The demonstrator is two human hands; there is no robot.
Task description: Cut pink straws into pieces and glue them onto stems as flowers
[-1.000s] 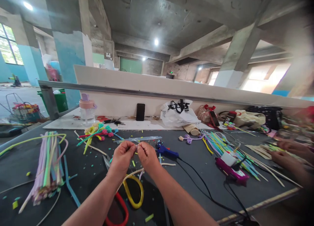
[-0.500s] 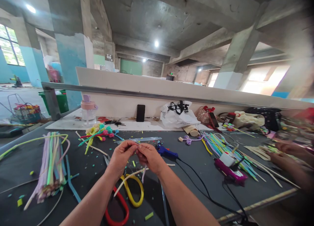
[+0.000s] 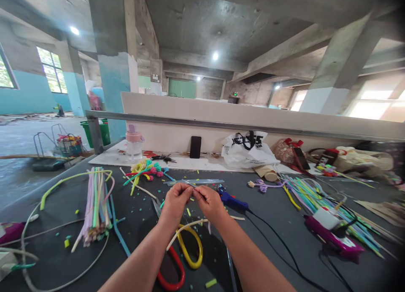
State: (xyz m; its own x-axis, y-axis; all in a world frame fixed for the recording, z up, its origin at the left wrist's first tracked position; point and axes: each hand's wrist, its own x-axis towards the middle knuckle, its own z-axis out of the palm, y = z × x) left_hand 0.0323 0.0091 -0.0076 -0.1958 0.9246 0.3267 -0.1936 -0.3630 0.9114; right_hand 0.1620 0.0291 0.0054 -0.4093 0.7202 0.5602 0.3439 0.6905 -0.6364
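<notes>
My left hand point(image 3: 176, 202) and my right hand point(image 3: 209, 202) meet fingertip to fingertip above the dark table. Both are closed in a pinch; whatever lies between the fingers is too small and covered to make out. Below my right hand shows a short lilac fuzzy strip point(image 3: 209, 228); I cannot tell whether it is held. Beneath my wrists lie scissors with one yellow handle point(image 3: 198, 252) and one red handle point(image 3: 179, 270). A cream pipe cleaner point(image 3: 182, 229) crosses them. Just right of my right hand rests a blue glue gun point(image 3: 233, 200) with a black cord.
A bundle of pastel pipe cleaners point(image 3: 95, 207) lies left, more point(image 3: 303, 195) right. Behind are fuzzy flowers point(image 3: 152, 169), clear glue sticks point(image 3: 196, 182), a bottle point(image 3: 134, 146), a phone point(image 3: 195, 147) and a white bag point(image 3: 247, 150). A purple power strip point(image 3: 332, 237) sits right; scraps are scattered.
The view has turned left, so everything sits further right. Another person's hands at the right have left the view, and a white cable at the left has entered. My hands stay pinched together.
</notes>
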